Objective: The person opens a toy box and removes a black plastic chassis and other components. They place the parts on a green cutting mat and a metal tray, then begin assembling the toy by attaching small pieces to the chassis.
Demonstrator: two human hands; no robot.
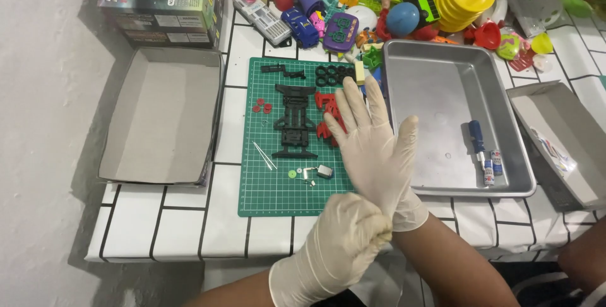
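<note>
Left hand [344,237] closed in a grip on the cuff of the glove [404,209] at the right wrist, apparently tugging it snug. Right hand [375,146] flat and spread wide, fingers up, holding nothing, stretched so the glove seats fully. Both hands hovering over the near right corner of the green mat [278,200]. Just left of the grip, on the mat: small motor [324,171], green gear [292,173], thin rods [264,155]. Beyond these, black chassis [294,121], with red parts [327,118] partly behind the right fingers; red wheels [261,105] further left; black tyres [333,75] at the far edge. All laid out apart, seemingly for easy picking. Right of the grip, metal tray [442,86] with a blue screwdriver [477,140] and small tubes [493,167], kept clear of the mat. Far left, open cardboard box [161,114]; beyond everything, a heap of toys [379,4] on the tiled table [189,231]
</note>
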